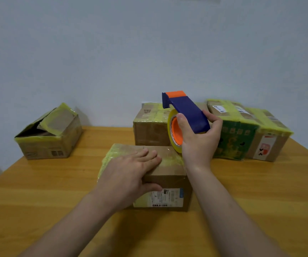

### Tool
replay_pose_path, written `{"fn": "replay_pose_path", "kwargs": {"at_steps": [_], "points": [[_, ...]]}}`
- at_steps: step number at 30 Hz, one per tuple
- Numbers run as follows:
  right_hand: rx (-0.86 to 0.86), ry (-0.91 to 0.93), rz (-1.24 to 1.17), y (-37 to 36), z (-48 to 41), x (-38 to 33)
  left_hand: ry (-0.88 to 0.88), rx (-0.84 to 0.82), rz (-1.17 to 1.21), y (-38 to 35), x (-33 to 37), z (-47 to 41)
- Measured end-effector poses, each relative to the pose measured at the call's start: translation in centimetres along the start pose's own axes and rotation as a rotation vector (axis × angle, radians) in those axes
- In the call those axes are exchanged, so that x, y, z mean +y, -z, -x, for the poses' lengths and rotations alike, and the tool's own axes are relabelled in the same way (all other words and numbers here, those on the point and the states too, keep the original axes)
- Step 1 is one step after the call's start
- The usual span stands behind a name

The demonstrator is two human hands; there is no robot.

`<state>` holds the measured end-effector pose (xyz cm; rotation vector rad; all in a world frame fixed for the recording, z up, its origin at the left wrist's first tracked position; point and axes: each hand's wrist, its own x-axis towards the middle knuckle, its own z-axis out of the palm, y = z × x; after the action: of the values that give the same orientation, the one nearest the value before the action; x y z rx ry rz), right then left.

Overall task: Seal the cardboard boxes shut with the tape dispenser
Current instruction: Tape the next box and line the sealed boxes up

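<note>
Wooden tabletop [38, 210] across the lower frame. Middle left: open box [51, 134], flaps up, not yet sealed. Centre: near box [170, 168] lying crosswise, pinned by the left hand [129, 173], fingers flat on top, thumb down the near face, likely against sliding. Right hand [199, 140] wrapped round the tape dispenser [188, 110], roll low at the near box's far right edge, long axis tilted, cutter end pointing up-left, seemingly set for a strip.

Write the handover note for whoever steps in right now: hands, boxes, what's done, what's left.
Left hand presses flat on the near box.
Right hand grips the tape dispenser, roll at that box's far right top edge.
Done, it seems: middle back box, green box and far-right box are taped over.
Left: finish this box's strip; then the far-left box, whose flaps stand open.
</note>
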<state>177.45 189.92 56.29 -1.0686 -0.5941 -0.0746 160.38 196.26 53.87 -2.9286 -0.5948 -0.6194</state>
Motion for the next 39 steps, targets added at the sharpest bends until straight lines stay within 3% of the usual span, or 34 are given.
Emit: {"fn": "replay_pose_path", "kwargs": {"at_steps": [8,20,27,39], "points": [[-0.028,0.049,0.03,0.1,0.2,0.2,0.193,0.253,0.019,-0.8,0.8,2.5],[-0.044,0.091,0.075,0.3,0.5,0.1,0.379,0.259,0.003,0.1,0.2,3.8],[-0.044,0.062,0.076,0.3,0.4,0.0,0.522,0.241,0.211,-0.7,0.0,4.8],[-0.024,0.046,0.026,0.3,0.5,-0.1,0.66,0.328,0.351,-1.1,0.7,5.6]]}}
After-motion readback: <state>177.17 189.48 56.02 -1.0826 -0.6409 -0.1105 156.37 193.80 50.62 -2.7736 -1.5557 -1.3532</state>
